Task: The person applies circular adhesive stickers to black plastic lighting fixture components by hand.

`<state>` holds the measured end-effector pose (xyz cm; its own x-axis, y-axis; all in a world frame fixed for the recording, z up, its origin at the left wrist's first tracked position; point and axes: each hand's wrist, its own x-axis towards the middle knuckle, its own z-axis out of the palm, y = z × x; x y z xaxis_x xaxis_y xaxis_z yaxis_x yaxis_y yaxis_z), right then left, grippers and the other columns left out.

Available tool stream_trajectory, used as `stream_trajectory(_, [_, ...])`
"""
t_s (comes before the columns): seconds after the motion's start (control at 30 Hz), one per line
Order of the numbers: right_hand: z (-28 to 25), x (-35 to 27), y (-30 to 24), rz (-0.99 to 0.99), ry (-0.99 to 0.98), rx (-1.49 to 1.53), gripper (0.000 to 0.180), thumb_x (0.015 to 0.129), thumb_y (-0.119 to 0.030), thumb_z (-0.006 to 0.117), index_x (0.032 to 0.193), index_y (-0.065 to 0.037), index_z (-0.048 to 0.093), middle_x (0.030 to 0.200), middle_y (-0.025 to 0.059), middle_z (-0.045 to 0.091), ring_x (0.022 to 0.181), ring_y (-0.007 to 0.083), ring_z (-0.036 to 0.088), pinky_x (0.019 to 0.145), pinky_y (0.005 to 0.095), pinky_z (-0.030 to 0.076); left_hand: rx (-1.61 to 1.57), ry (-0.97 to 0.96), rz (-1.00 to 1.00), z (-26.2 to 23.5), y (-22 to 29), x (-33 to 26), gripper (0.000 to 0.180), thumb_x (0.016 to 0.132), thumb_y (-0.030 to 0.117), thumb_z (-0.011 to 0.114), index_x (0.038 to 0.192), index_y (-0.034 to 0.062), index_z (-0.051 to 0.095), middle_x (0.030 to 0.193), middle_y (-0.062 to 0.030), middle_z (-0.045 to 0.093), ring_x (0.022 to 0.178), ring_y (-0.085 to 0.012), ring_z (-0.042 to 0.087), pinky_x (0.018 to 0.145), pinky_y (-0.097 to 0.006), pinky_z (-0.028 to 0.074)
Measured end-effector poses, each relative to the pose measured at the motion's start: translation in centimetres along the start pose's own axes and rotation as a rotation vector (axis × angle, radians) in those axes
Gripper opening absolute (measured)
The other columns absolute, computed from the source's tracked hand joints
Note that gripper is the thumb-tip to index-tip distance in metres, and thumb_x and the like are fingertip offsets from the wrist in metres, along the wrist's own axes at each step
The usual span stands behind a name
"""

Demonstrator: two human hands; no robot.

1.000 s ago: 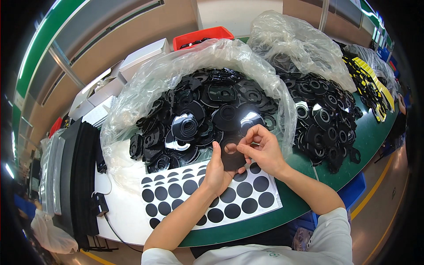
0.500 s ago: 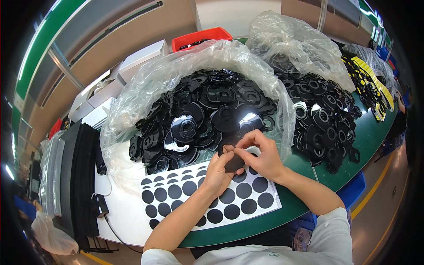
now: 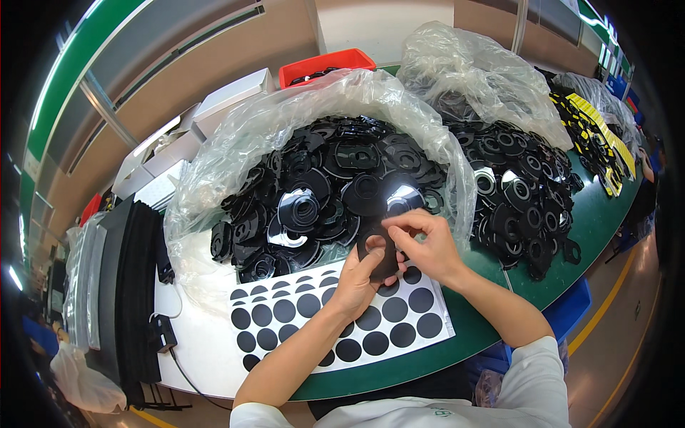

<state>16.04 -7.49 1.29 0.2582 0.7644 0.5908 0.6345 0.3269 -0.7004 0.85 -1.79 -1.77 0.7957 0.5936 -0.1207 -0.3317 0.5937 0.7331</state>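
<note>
My left hand [image 3: 354, 284] grips a flat black plastic part [image 3: 386, 265] with rounded ends and a hole, the thumb lying across it by the opening. Close to the part's upper right edge is my right hand [image 3: 433, 250], thumb and forefinger pinched together. Whatever may be between those fingertips is too small to make out. Below both hands lie white sheets [image 3: 448, 329] bearing rows of round black stickers [image 3: 374, 342], partly covered by my left forearm. Just beyond, a large heap of glossy black ring-shaped parts [image 3: 357, 153] sits in an open clear plastic bag [image 3: 207, 192].
A second heap of black parts [image 3: 531, 221] lies to the right under another clear bag [image 3: 485, 75]. Behind are a red bin [image 3: 325, 63] and white boxes [image 3: 232, 100]. Black sheets [image 3: 121, 285] stand stacked at left. A blue bin [image 3: 571, 310] sits below the green table [image 3: 471, 317].
My right hand has drawn slightly up and away from the black part, its fingertips now apart from my left thumb. The part in my left hand now shows its hole more openly.
</note>
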Motion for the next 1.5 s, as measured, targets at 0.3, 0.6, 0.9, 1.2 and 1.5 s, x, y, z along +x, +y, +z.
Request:
stream_trajectory(0.3, [0.0,0.2,-0.3,0.462,-0.167,0.202,0.012,0.083,-0.004,0.061,0.087,0.005,0.066,0.069,0.006,0.065,0.048,0.009,0.059,0.047,0.0207,0.047,0.131,-0.044,0.001,0.2,-0.3,0.0,0.022,0.097,0.023,0.043,0.113,0.0074,0.043,0.095,-0.0109,0.059,0.083,-0.0189,0.06,0.061,-0.027,0.043])
stream_trajectory(0.6, [0.8,0.5,-1.9,0.01,-0.043,-0.392,0.031,0.068,-0.025,0.078,0.07,-0.003,0.056,0.058,0.0062,0.056,0.053,0.0232,0.054,0.047,0.0356,0.042,0.153,-0.103,0.01,0.7,0.1,-0.2,0.077,0.091,0.069,0.008,0.116,0.008,0.047,0.089,-0.0061,0.06,0.079,-0.0128,0.055,0.059,-0.023,0.037])
stream_trajectory(0.9, [-1.8,1.0,-1.0,0.283,-0.312,-0.013,0.017,0.08,-0.011,0.069,0.082,0.004,0.06,0.07,0.0096,0.066,0.058,0.0123,0.063,0.055,0.0265,0.049,0.112,-0.06,-0.051,0.7,0.5,-0.1,0.08,0.089,0.071,0.007,0.117,0.0053,0.045,0.083,-0.0097,0.059,0.073,-0.0173,0.059,0.054,-0.024,0.038])
stream_trajectory(1.2, [-0.3,0.1,-1.3,0.41,-0.166,0.216,0.017,0.091,-0.012,0.056,0.081,0.001,0.052,0.065,0.0082,0.065,0.054,0.0131,0.065,0.043,0.0248,0.046,0.119,-0.032,-0.106,2.0,1.6,-0.5,0.077,0.091,0.067,0.013,0.126,0.0045,0.04,0.093,-0.0119,0.055,0.083,-0.0202,0.057,0.063,-0.03,0.042])
stream_trajectory(1.5, [-13.7,4.5,4.4,0.041,0.649,-0.701,0.015,0.084,-0.014,0.067,0.091,-0.001,0.065,0.082,0.0056,0.063,0.078,0.0175,0.056,0.073,0.0295,0.044,1.338,0.108,0.438,2.7,11.1,-3.1,0.035,0.094,0.012,0.05,0.127,0.0009,0.048,0.126,-0.0136,0.053,0.119,-0.0278,0.049,0.098,-0.037,0.04])
